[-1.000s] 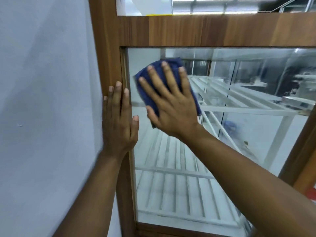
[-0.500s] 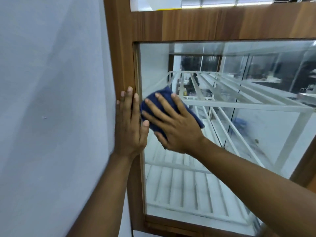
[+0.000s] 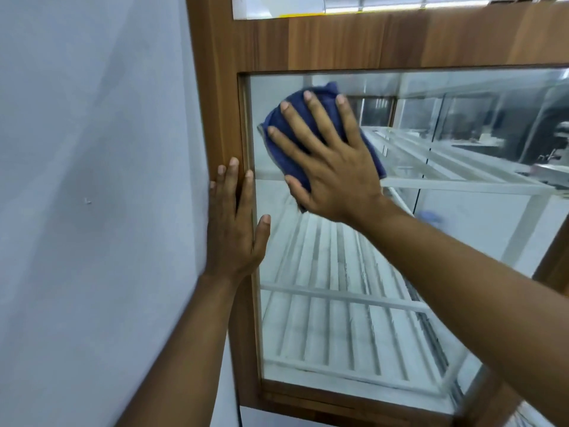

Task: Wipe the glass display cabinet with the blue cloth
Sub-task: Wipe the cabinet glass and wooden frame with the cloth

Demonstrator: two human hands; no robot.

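Pressing blue cloth [image 3: 320,140] flat on glass [image 3: 338,272]; right hand [image 3: 335,167].

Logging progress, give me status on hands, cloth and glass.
Right hand flat, pressing cloth on glass upper left. Left hand braced on frame. Nothing in the way.

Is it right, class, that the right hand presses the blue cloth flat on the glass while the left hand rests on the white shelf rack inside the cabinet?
Not quite. In the head view the left hand rests on the wooden frame, outside the cabinet, not on the rack. The right hand does press the blue cloth flat on the glass.
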